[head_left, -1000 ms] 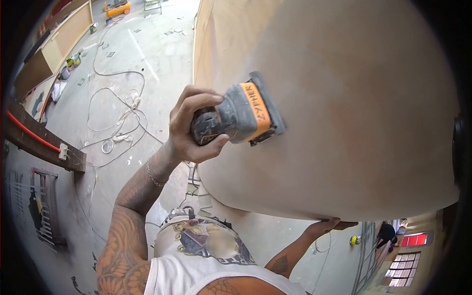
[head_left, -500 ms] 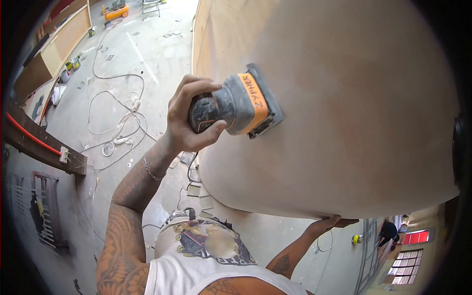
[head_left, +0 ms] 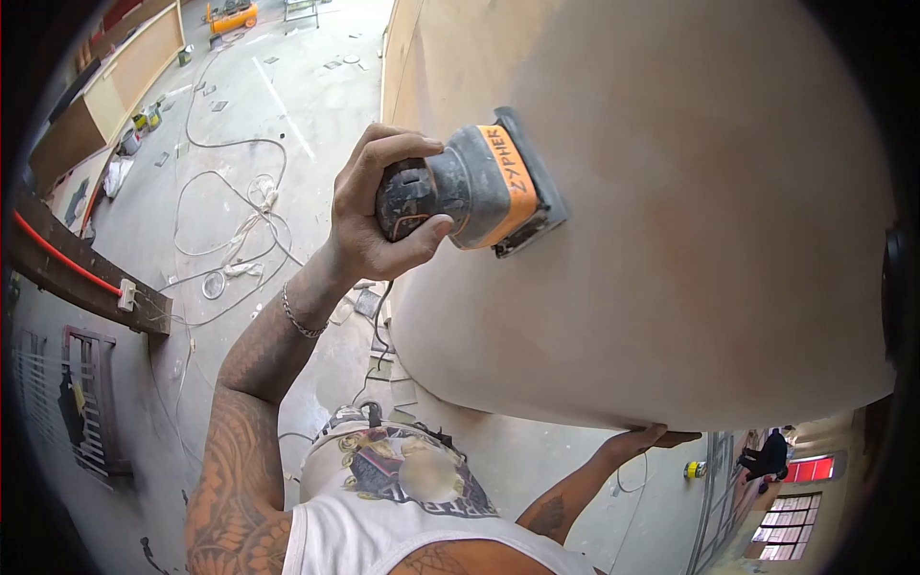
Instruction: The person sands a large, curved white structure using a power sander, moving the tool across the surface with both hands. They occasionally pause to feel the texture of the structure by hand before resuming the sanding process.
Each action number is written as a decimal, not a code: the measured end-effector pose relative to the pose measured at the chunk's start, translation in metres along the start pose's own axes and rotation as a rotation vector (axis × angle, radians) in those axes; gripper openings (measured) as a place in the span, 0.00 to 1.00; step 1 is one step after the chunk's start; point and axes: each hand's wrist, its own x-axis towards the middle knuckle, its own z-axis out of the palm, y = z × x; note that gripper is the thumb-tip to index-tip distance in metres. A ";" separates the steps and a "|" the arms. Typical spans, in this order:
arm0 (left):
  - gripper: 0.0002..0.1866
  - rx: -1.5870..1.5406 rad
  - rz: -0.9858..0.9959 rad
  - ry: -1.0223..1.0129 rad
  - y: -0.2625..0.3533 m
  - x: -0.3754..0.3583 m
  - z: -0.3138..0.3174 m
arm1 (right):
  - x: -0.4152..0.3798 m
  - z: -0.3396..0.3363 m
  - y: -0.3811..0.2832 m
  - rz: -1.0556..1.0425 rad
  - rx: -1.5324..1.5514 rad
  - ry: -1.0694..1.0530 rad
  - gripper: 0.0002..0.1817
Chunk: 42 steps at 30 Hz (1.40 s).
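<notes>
My left hand (head_left: 383,201) is wrapped round the dark rear body of a sander (head_left: 479,187) with an orange band. The sander's flat pad rests against a large, smooth, curved surface (head_left: 690,230), pale brown and dusty, near its left part. A cable hangs below the sander. My right hand (head_left: 652,438) lies at the lower edge of the curved surface, fingers stretched out and partly hidden by that edge. It holds nothing that I can see.
Loose cables (head_left: 251,225) and square pads (head_left: 380,368) lie on the floor to the left and below. An orange machine (head_left: 230,17) stands at the upper left. A dark beam (head_left: 81,264) juts in from the left. Another person (head_left: 767,454) is at the lower right.
My left hand and the sander have shifted slightly up and right along the surface. My right hand has hardly moved. The other person at the lower right has changed posture.
</notes>
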 end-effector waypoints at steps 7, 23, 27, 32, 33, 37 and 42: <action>0.30 0.011 -0.015 0.002 0.000 -0.014 0.002 | 0.005 -0.006 0.022 -0.072 -0.038 0.030 0.56; 0.31 0.027 0.035 -0.006 0.014 0.006 0.002 | 0.007 -0.011 0.042 0.043 0.034 -0.029 0.52; 0.31 0.059 0.146 -0.024 0.024 0.026 0.001 | -0.001 0.002 0.004 -0.073 -0.038 0.089 0.52; 0.31 0.034 0.051 -0.001 0.013 0.002 0.004 | 0.005 -0.005 0.030 -0.060 -0.058 0.088 0.54; 0.31 0.033 0.034 0.006 0.015 0.003 0.003 | 0.006 -0.004 0.027 -0.052 -0.043 0.075 0.55; 0.32 0.055 0.094 -0.001 0.024 0.023 0.002 | 0.011 -0.014 0.050 0.063 0.057 -0.094 0.59; 0.31 0.041 0.084 0.019 0.023 0.020 0.003 | 0.000 -0.001 0.002 -0.053 0.002 0.006 0.54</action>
